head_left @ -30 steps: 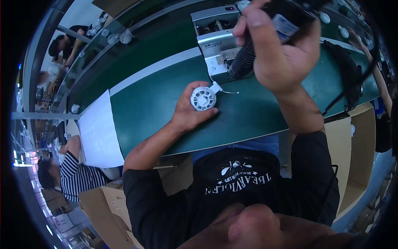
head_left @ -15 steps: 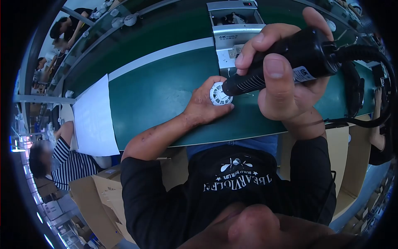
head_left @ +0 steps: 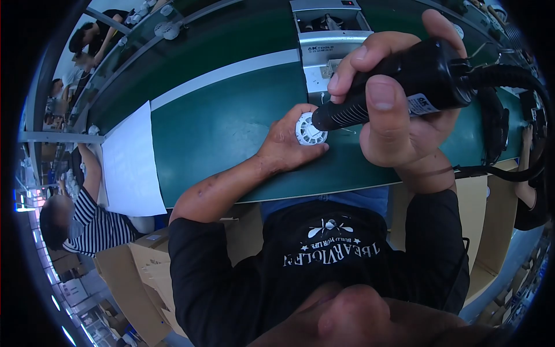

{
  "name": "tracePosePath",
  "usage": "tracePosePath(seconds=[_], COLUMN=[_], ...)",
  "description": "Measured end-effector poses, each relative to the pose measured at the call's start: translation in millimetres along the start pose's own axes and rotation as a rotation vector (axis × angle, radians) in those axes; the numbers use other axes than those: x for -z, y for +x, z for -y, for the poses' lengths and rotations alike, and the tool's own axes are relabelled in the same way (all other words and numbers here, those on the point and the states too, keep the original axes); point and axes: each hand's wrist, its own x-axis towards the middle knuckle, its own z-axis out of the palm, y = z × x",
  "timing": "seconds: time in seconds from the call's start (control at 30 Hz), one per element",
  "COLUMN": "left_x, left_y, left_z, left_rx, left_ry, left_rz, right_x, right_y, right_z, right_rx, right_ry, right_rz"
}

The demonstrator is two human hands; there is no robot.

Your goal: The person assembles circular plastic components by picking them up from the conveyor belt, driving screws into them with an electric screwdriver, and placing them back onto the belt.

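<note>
Nearest, the right hand (head_left: 399,110) is wrapped around a black driver (head_left: 413,78), its tip over the middle of a round white part (head_left: 312,133). The left hand (head_left: 292,141), apart from the right, clasps that part between thumb and fingers at the green table (head_left: 231,127). Beyond are a silver machine (head_left: 329,41) and, off left, a white sheet (head_left: 130,168) and a striped-shirted person (head_left: 98,228).

A green tabletop (head_left: 219,150) curves past open cardboard boxes (head_left: 124,283); metal shelving (head_left: 60,137) stands at one side, and bright strip lights (head_left: 55,303) glow near the edge.
</note>
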Motion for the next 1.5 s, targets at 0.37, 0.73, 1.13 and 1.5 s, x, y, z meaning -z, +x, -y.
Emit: tracePosePath(seconds=[0.37, 0.73, 1.13, 1.5], left_x=[2, 10, 9, 7], left_y=[3, 1, 2, 1], left_z=[1, -15, -9, -15], left_rx=[-0.114, 0.152, 0.157, 0.073], left_ry=[0.127, -0.006, -0.151, -0.09], left_rz=[-0.008, 0.02, 0.009, 0.015], right_x=[4, 36, 26, 18], right_y=[-1, 8, 19, -11], right_z=[-3, -11, -30, -13], right_rx=[-0.02, 0.013, 0.035, 0.006], right_ry=[-0.017, -0.103, -0.153, -0.122], right_rz=[0.01, -0.055, -0.117, -0.063])
